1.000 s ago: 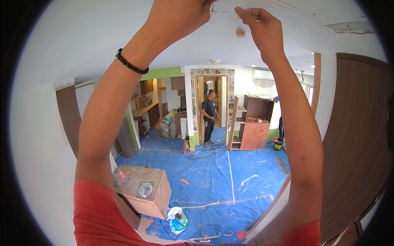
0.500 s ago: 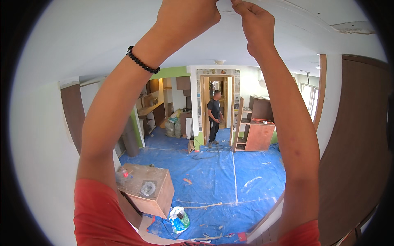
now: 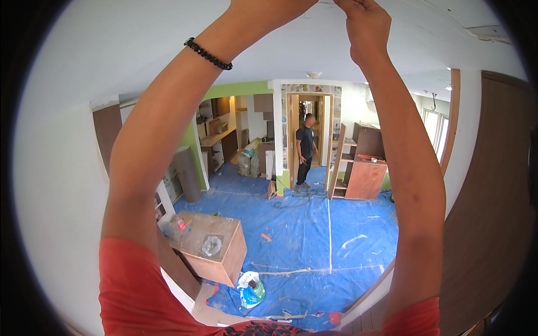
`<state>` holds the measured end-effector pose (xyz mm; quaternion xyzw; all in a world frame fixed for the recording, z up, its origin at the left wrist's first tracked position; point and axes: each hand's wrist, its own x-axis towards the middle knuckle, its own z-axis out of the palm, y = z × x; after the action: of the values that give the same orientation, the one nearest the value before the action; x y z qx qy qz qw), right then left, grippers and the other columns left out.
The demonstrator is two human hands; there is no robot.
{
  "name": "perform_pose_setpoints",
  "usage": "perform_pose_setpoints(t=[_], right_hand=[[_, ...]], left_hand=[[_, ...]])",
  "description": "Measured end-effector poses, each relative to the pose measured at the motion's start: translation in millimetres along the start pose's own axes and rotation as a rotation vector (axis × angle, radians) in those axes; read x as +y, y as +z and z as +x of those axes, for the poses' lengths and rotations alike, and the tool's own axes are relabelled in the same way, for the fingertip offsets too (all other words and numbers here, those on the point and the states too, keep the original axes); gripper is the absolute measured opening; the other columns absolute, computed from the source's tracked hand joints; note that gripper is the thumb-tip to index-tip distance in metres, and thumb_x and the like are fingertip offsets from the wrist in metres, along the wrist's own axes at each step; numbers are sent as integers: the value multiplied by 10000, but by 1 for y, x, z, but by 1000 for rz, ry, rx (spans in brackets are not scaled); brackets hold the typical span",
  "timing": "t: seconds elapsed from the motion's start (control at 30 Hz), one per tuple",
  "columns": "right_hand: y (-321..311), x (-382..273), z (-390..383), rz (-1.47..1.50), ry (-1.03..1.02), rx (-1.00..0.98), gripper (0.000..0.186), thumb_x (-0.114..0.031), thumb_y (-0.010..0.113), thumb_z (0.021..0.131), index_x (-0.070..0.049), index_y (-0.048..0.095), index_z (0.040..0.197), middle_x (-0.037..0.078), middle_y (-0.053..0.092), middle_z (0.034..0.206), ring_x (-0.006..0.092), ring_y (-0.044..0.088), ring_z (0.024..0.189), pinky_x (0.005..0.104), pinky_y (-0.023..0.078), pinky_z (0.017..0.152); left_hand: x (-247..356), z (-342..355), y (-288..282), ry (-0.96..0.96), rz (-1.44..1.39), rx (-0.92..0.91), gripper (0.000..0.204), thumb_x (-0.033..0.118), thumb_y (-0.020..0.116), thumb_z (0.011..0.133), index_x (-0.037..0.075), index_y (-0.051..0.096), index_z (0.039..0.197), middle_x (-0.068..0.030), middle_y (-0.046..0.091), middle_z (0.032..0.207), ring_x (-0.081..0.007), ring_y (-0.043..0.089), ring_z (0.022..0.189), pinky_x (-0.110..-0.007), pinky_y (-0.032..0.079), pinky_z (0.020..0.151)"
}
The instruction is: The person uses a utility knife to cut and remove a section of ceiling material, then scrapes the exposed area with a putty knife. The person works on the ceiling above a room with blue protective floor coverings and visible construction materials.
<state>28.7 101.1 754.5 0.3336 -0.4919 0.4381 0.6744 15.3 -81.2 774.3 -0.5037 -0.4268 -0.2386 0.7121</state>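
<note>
Both my arms reach up to the white ceiling (image 3: 314,47). My left hand (image 3: 274,8) is at the top edge, its fingers cut off by the picture. A black bead bracelet (image 3: 208,54) circles that wrist. A little to the right, my right hand (image 3: 367,25) is raised with its fingers pinched together at the top edge. Whatever lies between those fingertips is too small or too far out of the picture to make out. The ceiling has a cracked, peeling patch (image 3: 491,33) to the right of my right hand.
Below, blue sheeting (image 3: 291,224) covers the floor. A wooden cabinet box (image 3: 207,227) stands at the lower left, near an open white-and-green bag (image 3: 251,291). A person (image 3: 306,150) in dark clothes stands by the doorway. Shelving (image 3: 361,168) stands right of it; a brown panel (image 3: 487,196) is close on my right.
The view has shifted, so the room sits further right and slightly higher. Both hands appear further right, and less of the left one shows. My right fingers stay pinched.
</note>
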Motion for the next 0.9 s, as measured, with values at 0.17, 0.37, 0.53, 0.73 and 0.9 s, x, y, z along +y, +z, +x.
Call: perform_pose_setpoints(t=[0.17,0.37,0.53,0.73,0.9], right_hand=[[-4,0,0,-94,45,68,197,-78,771,915,65,698,1028,92,729,946,137,660,882,245,510,810],[1,-8,-2,-31,-26,104,207,-85,759,923,73,708,1046,94,740,964,137,665,872,243,511,793],[11,-33,-11,-441,-75,205,182,-118,766,910,62,745,928,92,726,758,140,656,703,283,520,677],[18,-33,-12,-605,-330,264,187,-131,747,912,54,750,887,131,719,696,153,639,621,310,513,623],[13,-23,-4,-551,-366,207,157,-103,720,918,53,732,902,125,728,739,149,648,660,306,515,648]], left_hand=[[-4,-9,2,-217,-333,-53,210,50,646,896,-7,699,1091,-256,706,839,-390,717,780,-446,544,693],[-8,-18,-11,-235,-338,-109,181,47,640,918,13,693,1088,-237,685,794,-379,687,712,-440,513,643],[-8,-15,-16,34,-89,-9,91,37,622,889,25,671,965,-238,657,741,-432,655,710,-494,508,632],[-9,-10,-16,129,-8,-6,57,33,608,875,29,654,909,-237,662,740,-451,657,721,-530,520,651],[-9,-10,-18,109,9,-36,62,30,605,877,29,658,909,-235,667,737,-449,661,715,-527,527,652]])
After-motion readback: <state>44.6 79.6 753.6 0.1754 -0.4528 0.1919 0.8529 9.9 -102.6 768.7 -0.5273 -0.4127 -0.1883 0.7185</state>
